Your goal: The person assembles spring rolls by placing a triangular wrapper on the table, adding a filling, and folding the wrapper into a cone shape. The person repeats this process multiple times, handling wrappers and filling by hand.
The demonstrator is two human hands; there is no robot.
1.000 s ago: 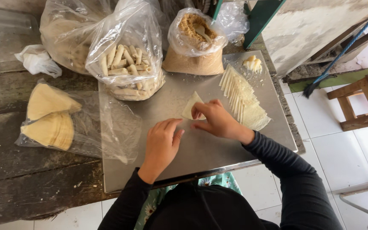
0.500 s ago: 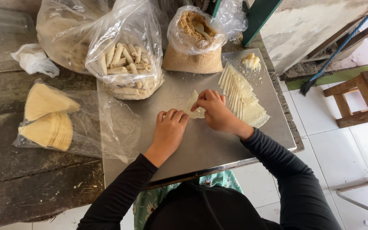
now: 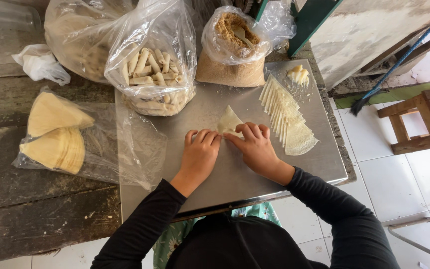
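A thin pale pastry wrapper (image 3: 229, 121) lies on the steel tray (image 3: 215, 179), its pointed end toward the far side. My left hand (image 3: 198, 156) and my right hand (image 3: 256, 147) press side by side on its near edge, fingers curled over the dough. A fanned row of cut wrappers (image 3: 285, 114) lies just right of my right hand. A small lump of pale paste (image 3: 297, 75) sits at the tray's far right corner.
A clear bag of finished rolls (image 3: 151, 74) and a bag of brown crumb filling with a spoon (image 3: 232, 47) stand at the tray's far edge. Folded wrappers in plastic (image 3: 55, 132) rest on the dark wooden table at left. A wooden stool (image 3: 420, 122) stands right.
Both hands have come together on the wrapper's near edge. The left hand slid forward and right from the bare tray; the wrapper now lies partly folded under the fingers.
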